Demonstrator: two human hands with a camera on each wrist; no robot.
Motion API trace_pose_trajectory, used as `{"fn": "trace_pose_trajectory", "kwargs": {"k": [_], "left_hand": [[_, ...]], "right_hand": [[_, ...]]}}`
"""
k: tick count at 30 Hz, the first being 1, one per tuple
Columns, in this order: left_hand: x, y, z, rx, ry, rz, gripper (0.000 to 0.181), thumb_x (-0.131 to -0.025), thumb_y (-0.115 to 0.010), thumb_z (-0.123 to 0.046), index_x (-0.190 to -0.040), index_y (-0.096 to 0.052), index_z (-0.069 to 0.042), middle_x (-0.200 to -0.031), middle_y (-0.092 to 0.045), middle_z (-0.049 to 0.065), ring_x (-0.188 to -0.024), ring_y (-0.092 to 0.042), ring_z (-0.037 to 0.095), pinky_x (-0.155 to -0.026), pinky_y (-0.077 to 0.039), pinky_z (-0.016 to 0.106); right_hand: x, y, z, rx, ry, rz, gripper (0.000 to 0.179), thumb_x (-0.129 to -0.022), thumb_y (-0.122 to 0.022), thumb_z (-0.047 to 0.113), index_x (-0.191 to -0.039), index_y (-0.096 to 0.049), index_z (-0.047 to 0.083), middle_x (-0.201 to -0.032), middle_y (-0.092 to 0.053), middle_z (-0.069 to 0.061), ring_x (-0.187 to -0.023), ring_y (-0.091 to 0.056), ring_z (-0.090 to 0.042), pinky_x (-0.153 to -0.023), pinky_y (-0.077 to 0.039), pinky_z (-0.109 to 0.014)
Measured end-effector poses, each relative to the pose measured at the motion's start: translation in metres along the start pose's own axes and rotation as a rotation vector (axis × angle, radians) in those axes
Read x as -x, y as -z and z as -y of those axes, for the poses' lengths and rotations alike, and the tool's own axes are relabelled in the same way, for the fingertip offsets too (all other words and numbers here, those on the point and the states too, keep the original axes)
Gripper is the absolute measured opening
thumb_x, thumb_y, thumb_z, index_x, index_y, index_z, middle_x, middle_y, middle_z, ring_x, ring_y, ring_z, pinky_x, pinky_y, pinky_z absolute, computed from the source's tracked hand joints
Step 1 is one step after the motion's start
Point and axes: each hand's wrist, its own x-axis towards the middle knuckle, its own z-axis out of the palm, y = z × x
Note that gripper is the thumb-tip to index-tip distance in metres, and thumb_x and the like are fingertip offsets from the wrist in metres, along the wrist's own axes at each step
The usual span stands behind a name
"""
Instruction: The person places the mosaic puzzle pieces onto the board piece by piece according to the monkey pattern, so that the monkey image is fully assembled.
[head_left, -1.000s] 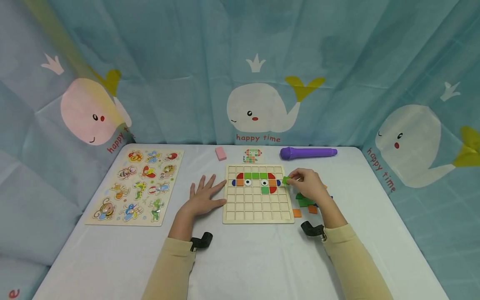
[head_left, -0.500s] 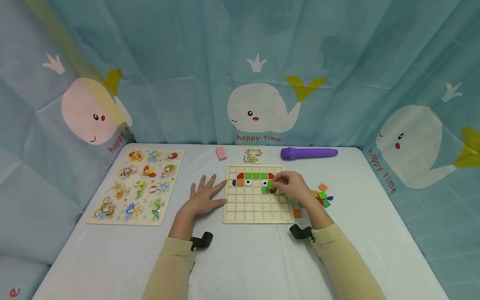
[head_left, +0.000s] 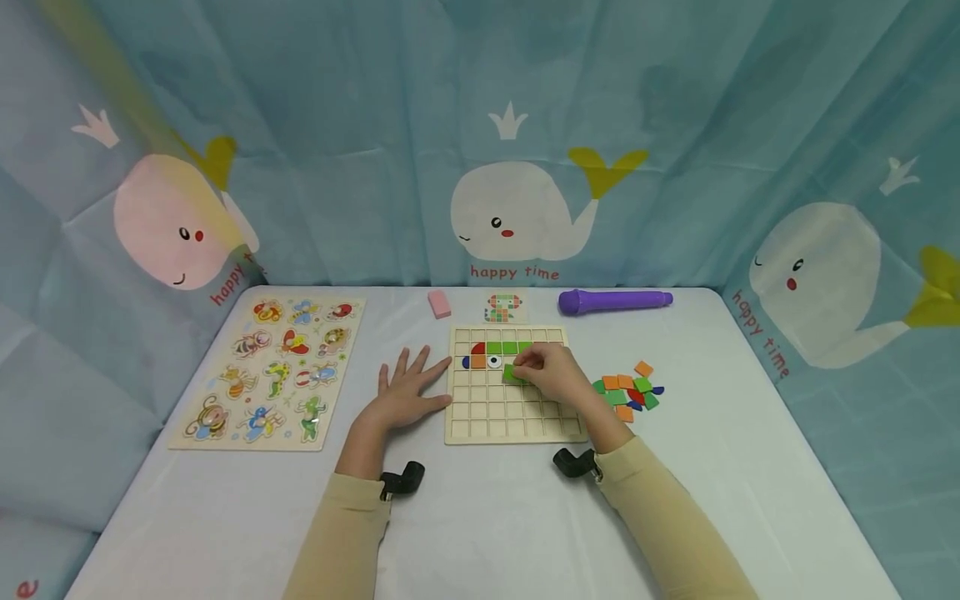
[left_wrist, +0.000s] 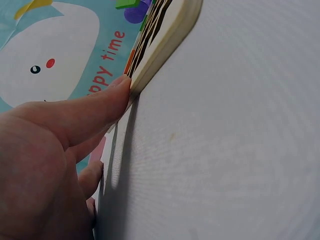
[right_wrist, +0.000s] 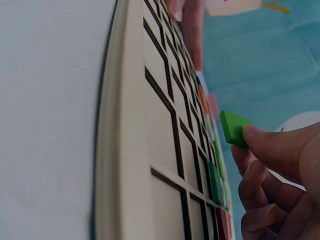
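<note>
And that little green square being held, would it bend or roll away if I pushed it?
The green tile probably wouldn't bend: its edge looks thick and straight. It's likely light, being small and held in just a pinch by the right hand. Pushed, it would probably slide, not roll, since it looks flat with corners.
</note>
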Motion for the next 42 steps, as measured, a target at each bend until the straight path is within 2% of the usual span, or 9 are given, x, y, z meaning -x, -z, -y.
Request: {"fn": "trace_pose_trajectory", "kwargs": {"k": [7, 16, 22, 30, 36, 42], "left_hand": [[0.000, 0.000, 0.000, 0.004, -0.010, 0.003, 0.075, -0.094, -0.064, -0.053, -0.159, -0.033, -0.033, -0.171, -0.004, 0.007, -0.156, 0.014, 0.038, -0.118, 0.015, 0.065], [-0.001, 0.000, -0.001, 0.016, -0.015, 0.009, 0.075, -0.094, -0.064, -0.052, -0.159, -0.033, -0.033, -0.171, -0.004, 0.007, -0.156, 0.015, 0.037, -0.118, 0.016, 0.065], [-0.004, 0.000, -0.001, -0.004, -0.011, 0.004, 0.074, -0.094, -0.063, -0.055, -0.159, -0.032, -0.036, -0.172, -0.004, 0.006, -0.156, 0.015, 0.036, -0.119, 0.016, 0.064], [-0.005, -0.002, 0.003, -0.005, -0.008, -0.004, 0.075, -0.094, -0.062, -0.055, -0.159, -0.032, -0.035, -0.172, -0.003, 0.007, -0.156, 0.015, 0.037, -0.119, 0.016, 0.064], [-0.002, -0.001, 0.002, 0.005, -0.008, -0.001, 0.074, -0.094, -0.064, -0.054, -0.158, -0.033, -0.035, -0.172, -0.004, 0.006, -0.156, 0.015, 0.037, -0.119, 0.016, 0.064], [0.000, 0.000, 0.002, 0.002, -0.010, -0.005, 0.074, -0.094, -0.064, -0.053, -0.159, -0.033, -0.034, -0.172, -0.004, 0.006, -0.156, 0.014, 0.037, -0.119, 0.016, 0.064]], "right_hand": [[-0.008, -0.011, 0.005, 0.014, 0.001, 0.001, 0.012, -0.092, -0.075, 0.023, -0.098, -0.075, 0.013, -0.088, -0.071, 0.000, -0.079, -0.063, -0.013, -0.071, -0.053, -0.031], [-0.014, -0.021, 0.006, 0.082, 0.004, -0.008, 0.010, -0.092, -0.076, 0.025, -0.095, -0.075, 0.015, -0.083, -0.070, 0.004, -0.075, -0.061, -0.011, -0.071, -0.052, -0.029], [-0.013, -0.023, 0.010, 0.125, 0.008, -0.011, 0.009, -0.092, -0.076, 0.026, -0.093, -0.077, 0.018, -0.084, -0.071, 0.005, -0.074, -0.062, -0.010, -0.070, -0.052, -0.031], [-0.012, -0.027, 0.018, 0.236, 0.019, -0.006, 0.012, -0.092, -0.076, 0.026, -0.099, -0.080, 0.018, -0.092, -0.075, 0.005, -0.082, -0.066, -0.011, -0.075, -0.056, -0.034], [-0.011, -0.028, 0.018, 0.256, 0.000, -0.008, 0.010, -0.092, -0.076, 0.026, -0.099, -0.079, 0.020, -0.091, -0.073, 0.005, -0.084, -0.066, -0.013, -0.076, -0.056, -0.036], [-0.005, -0.022, 0.015, 0.253, 0.017, -0.036, 0.011, -0.091, -0.077, 0.025, -0.100, -0.078, 0.019, -0.088, -0.072, 0.005, -0.081, -0.064, -0.013, -0.075, -0.054, -0.036]]}}
